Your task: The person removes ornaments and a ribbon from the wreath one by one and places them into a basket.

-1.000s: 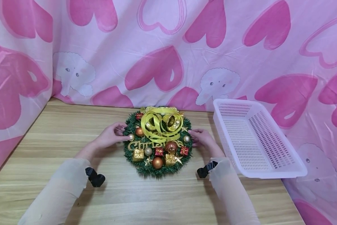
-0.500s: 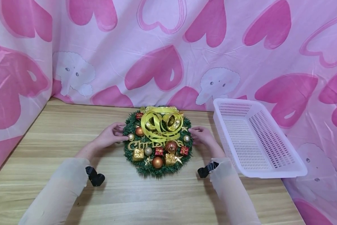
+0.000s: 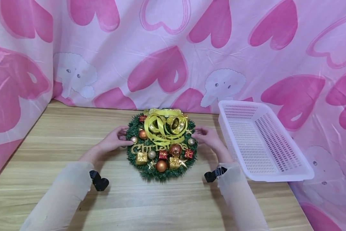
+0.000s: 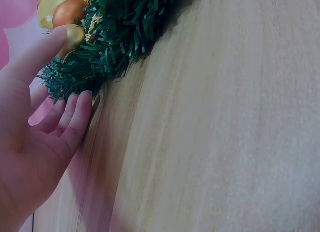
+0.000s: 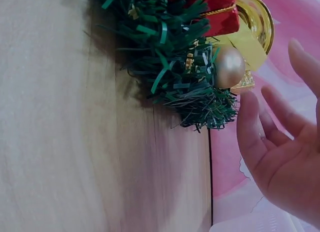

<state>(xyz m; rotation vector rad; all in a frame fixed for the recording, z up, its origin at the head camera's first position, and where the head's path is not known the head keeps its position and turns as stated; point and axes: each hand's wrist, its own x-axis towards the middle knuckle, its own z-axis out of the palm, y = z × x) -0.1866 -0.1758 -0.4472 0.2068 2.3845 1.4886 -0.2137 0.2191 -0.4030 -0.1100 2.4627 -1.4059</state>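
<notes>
A green Christmas wreath (image 3: pixel 161 150) with gold ribbon, gold and red baubles and small gift boxes lies flat on the wooden table (image 3: pixel 60 134). My left hand (image 3: pixel 116 138) rests at its left edge. In the left wrist view my left hand (image 4: pixel 40 127) has straight fingers against the green fringe (image 4: pixel 115 42) and its thumb lies on a gold ball. My right hand (image 3: pixel 206 136) hovers beside the wreath's right edge. The right wrist view shows this hand (image 5: pixel 285 157) with spread fingers, a small gap away from the wreath (image 5: pixel 175 57).
A white perforated plastic basket (image 3: pixel 279 178) stands to the right of the wreath, close to my right hand. A pink heart-print curtain (image 3: pixel 173 48) closes off the back and both sides. Bare wood lies in front and to the left.
My right hand has lifted slightly up and off the wreath's right edge. The left hand and the wreath have hardly moved.
</notes>
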